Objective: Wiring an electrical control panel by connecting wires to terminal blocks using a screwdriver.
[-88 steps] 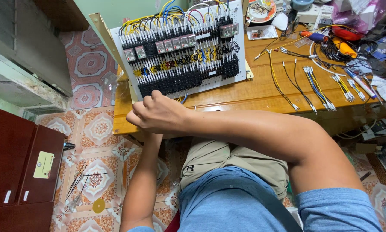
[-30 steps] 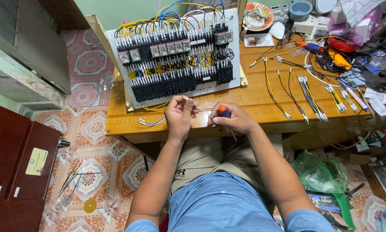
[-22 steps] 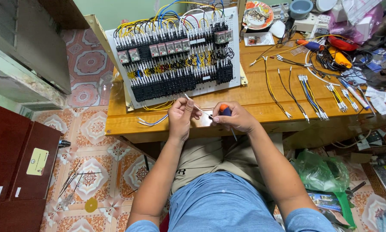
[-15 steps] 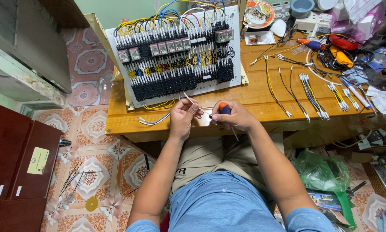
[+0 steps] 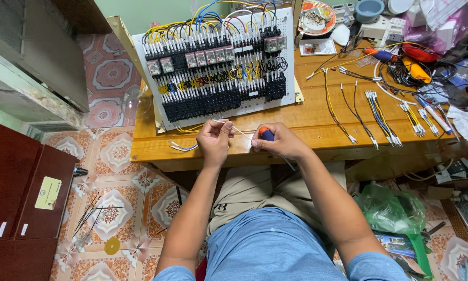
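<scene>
wire end hidden between the hands — too thin to read. left hand pinches a slim pale wire over the wooden table edge. right hand is wrapped around a screwdriver — orange-blue handle, shaft mostly covered. perforated white panel just behind.

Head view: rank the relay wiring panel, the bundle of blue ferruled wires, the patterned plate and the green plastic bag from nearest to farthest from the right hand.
1. Relay wiring panel: just ahead and left of the right hand.
2. Bundle of blue ferruled wires: to its right on the wooden table.
3. Green plastic bag: on the floor, lower right.
4. Patterned plate: at the table's far edge.
</scene>
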